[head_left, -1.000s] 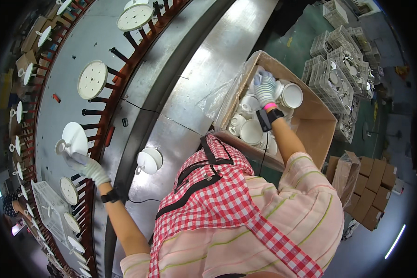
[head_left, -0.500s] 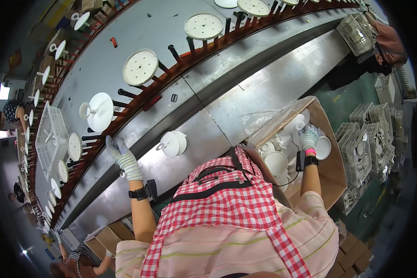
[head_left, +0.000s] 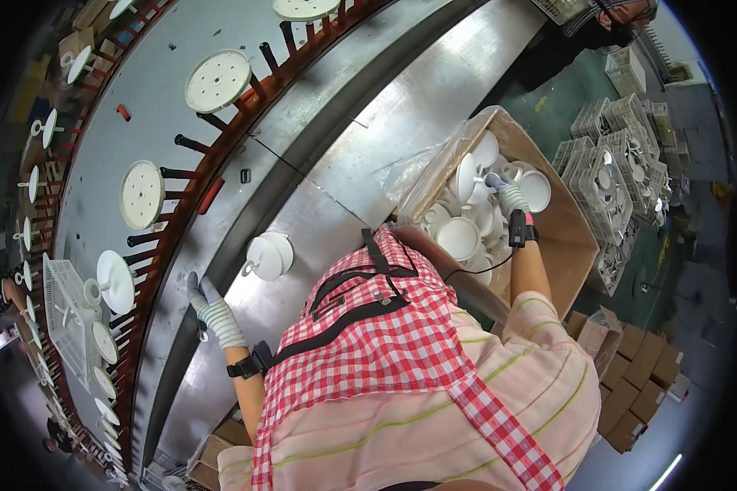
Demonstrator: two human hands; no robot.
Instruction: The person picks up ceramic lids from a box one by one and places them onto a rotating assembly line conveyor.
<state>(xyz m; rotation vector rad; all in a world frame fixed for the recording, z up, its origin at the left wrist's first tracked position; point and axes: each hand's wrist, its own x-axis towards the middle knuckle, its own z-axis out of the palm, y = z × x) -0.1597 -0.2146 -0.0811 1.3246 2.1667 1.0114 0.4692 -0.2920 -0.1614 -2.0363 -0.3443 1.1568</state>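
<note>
Metal table (head_left: 319, 168) runs by my left hand (head_left: 216, 314), spread; white discs (head_left: 458, 238) surround my right hand (head_left: 509, 195), grip unclear.

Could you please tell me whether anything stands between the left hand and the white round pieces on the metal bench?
Nothing visible stands between the gloved left hand and the white round pieces; only the surface of the metal bench shows in the gap between them.
</note>
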